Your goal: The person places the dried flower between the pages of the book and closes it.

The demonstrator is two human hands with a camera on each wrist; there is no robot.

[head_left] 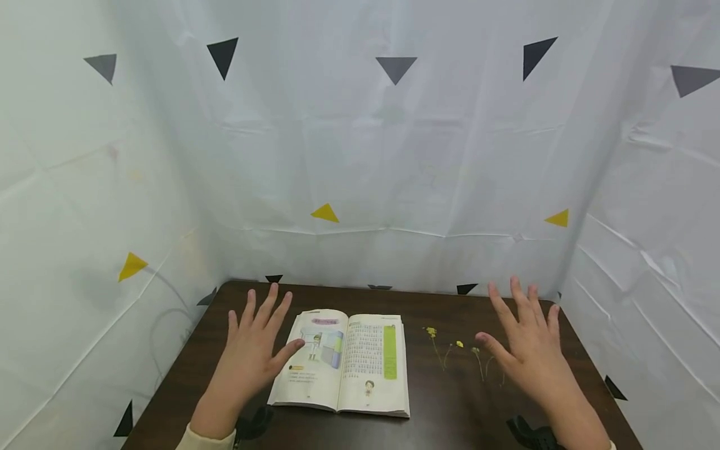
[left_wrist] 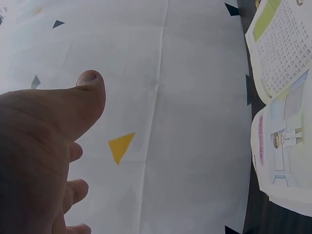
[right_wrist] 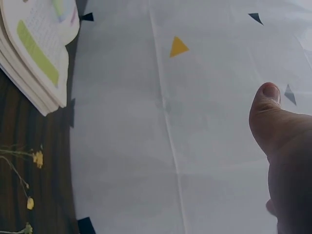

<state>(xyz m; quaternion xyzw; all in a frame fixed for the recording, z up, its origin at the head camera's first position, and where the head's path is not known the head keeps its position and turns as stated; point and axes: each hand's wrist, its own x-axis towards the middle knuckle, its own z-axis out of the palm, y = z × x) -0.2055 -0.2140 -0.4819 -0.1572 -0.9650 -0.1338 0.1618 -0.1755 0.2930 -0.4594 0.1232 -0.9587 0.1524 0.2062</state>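
Note:
An open book (head_left: 368,350) with printed text and drawings lies on the dark wooden table, left of its middle. Several thin-stemmed yellow flowers (head_left: 431,332) lie on the wood to the right of the book. My left hand (head_left: 250,350) is raised with fingers spread, its thumb overlapping the book's left page in the head view. Spread likewise, my right hand (head_left: 531,350) hovers over the table's right side, nearest the flowers and partly hiding some stems. Neither hand holds anything. In the right wrist view the book (right_wrist: 44,53) and yellow flowers (right_wrist: 38,159) show at the left.
The table (head_left: 444,412) is a dark wood-grain surface. White sheeting (head_left: 388,162) with black, grey and yellow triangles hangs at the back and both sides. Dark wrist straps (head_left: 255,423) show below the hands, and a faint cable shape appears behind the left sheet.

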